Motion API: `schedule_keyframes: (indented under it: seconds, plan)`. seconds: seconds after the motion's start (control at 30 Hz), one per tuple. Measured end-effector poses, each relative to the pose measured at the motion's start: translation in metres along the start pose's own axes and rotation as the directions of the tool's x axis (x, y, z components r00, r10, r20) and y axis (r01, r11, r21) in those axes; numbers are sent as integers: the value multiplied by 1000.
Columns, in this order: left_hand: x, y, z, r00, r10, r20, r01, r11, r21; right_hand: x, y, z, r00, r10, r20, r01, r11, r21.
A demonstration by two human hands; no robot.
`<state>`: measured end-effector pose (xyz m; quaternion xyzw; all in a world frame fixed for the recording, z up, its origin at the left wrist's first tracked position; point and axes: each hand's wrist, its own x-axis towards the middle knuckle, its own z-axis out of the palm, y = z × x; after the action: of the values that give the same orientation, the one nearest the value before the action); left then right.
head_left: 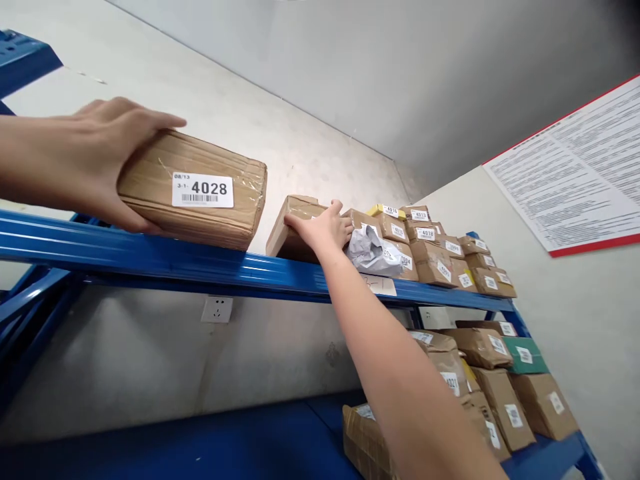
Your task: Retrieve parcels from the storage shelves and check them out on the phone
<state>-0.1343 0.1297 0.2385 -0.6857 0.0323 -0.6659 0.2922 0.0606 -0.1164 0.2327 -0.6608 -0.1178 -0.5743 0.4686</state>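
My left hand [103,157] grips one end of a long brown cardboard parcel [200,190] with a white label reading 4028, holding it just above the front rail of the top blue shelf [150,257]. My right hand [323,230] reaches farther along the same shelf and presses against a tilted brown box [290,223], fingers curled over its right side. A crumpled grey plastic mailer [373,253] lies just right of that hand.
A row of several small labelled brown parcels [440,257] fills the top shelf's right part. More parcels [490,380] and a green one [525,353] sit on the lower shelf. A wall socket [217,309] and a red-bordered notice [575,173] are on the walls.
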Motion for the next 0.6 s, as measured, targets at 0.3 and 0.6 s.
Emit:
schedule_keyframes:
  seconds: [0.3, 0.6]
  plan:
    - [13, 31, -17, 985, -45, 168, 22, 991, 135, -33, 10, -23, 976, -67, 208, 109, 975, -194]
    - [12, 35, -18, 986, 6, 166, -17, 998, 61, 28, -52, -15, 968, -224, 113, 236, 965, -111]
